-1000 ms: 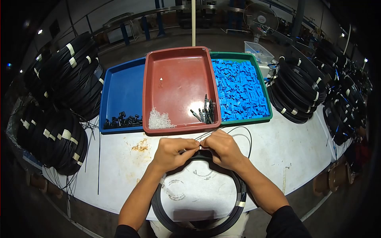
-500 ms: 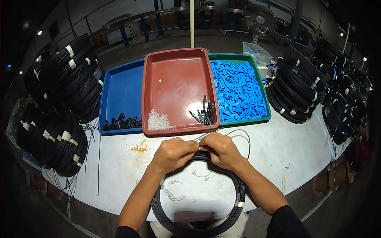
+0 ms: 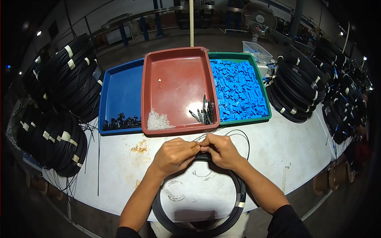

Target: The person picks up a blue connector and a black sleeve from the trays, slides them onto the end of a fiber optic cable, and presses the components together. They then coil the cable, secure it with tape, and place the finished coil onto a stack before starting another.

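Red tray (image 3: 178,79) mid-table: clear bits (image 3: 158,120) front left, dark connectors (image 3: 204,113) front right. Blue tray (image 3: 121,91) on its left, black parts (image 3: 122,121) along the near edge. Green tray (image 3: 246,120) on its right, full of blue pieces (image 3: 240,89). Left coil stacks (image 3: 63,79) and right coil stacks (image 3: 297,89) flank the trays. Fan (image 3: 260,18) behind. Rust stain (image 3: 139,147) on the white table (image 3: 293,146).

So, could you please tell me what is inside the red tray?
Red tray: clear bits front left, dark slim parts front right. Anything beneath those heaps is hidden.

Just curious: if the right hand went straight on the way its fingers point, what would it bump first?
Probably the left hand: the right hand points at it, fingertips seemingly touching.
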The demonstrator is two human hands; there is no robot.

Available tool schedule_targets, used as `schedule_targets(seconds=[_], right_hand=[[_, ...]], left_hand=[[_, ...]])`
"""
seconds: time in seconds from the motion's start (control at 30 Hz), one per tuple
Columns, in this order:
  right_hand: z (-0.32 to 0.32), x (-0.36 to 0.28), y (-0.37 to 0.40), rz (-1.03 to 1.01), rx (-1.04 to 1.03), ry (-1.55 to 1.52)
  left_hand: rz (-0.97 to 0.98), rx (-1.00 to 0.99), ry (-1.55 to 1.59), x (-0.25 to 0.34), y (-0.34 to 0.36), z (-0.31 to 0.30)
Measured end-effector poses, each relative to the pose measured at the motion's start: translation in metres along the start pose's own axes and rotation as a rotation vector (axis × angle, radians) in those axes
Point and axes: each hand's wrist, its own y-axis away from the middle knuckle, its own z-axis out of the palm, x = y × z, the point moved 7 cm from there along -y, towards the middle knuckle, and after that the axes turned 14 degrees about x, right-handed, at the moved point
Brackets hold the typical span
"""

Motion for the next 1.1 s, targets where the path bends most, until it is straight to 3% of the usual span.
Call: schedule_targets(seconds=[0.1,0.17,0.27,0.3,0.4,0.43,0.47,0.5,0.57,0.6,0.63,0.67,0.77,0.8,0.87,0.97,1.0,1.07,1.1], right_hand=[[0.002,0.002,-0.004,0.141,-0.002,-0.100],[-0.004,-0.016,-0.007,-0.160,0.083,0.070],[-0.008,-0.030,-0.009,-0.333,0.101,0.125],[-0.009,-0.028,-0.008,-0.331,0.101,0.126],[-0.005,-0.022,-0.003,-0.337,0.038,0.165],[-0.001,-0.007,-0.002,-0.093,-0.009,0.058],[0.003,0.007,0.001,0.150,-0.057,-0.050],[0.004,0.007,0.001,0.150,-0.056,-0.051],[0.000,-0.003,-0.004,0.047,0.035,-0.041],[0.000,-0.005,-0.005,0.045,0.030,-0.041],[-0.003,-0.015,-0.008,-0.090,0.057,-0.005],[-0.006,-0.025,-0.009,-0.225,0.086,0.031],[-0.008,-0.036,-0.009,-0.374,0.087,0.138],[-0.008,-0.033,-0.006,-0.372,0.092,0.139],[-0.001,-0.003,-0.001,0.000,-0.009,0.028],[0.000,-0.007,-0.004,0.008,0.028,-0.013],[0.000,-0.007,-0.005,0.006,0.026,-0.014],[-0.004,-0.020,-0.007,-0.210,0.078,0.054],[-0.006,-0.022,-0.009,-0.211,0.075,0.054]], left_hand=[[-0.152,0.057,0.063,-0.008,-0.001,-0.006],[-0.256,0.089,0.097,-0.013,0.002,-0.006],[-0.686,0.158,0.312,-0.039,0.017,-0.001],[-0.687,0.157,0.313,-0.037,0.017,-0.001],[-0.320,0.055,0.077,-0.011,0.001,-0.003],[-0.319,0.054,0.077,-0.014,0.003,-0.004],[-0.167,0.012,0.021,-0.009,0.004,-0.001],[-0.016,-0.030,-0.035,-0.002,0.004,0.001],[-0.132,-0.054,-0.017,-0.006,0.002,-0.001],[-0.327,0.041,0.106,-0.018,0.006,-0.003],[-0.518,0.136,0.232,-0.030,0.011,-0.004],[-0.641,0.108,0.282,-0.036,0.015,-0.003],[-0.765,0.126,0.433,-0.045,0.025,0.005],[-0.764,0.122,0.433,-0.043,0.022,0.004],[-0.174,-0.006,0.038,-0.008,0.000,-0.003],[-0.207,0.046,0.070,-0.010,-0.001,-0.005],[-0.298,0.101,0.100,-0.017,0.005,-0.006],[-0.400,0.139,0.156,-0.024,0.009,-0.005],[-0.501,0.175,0.215,-0.029,0.012,-0.005]])
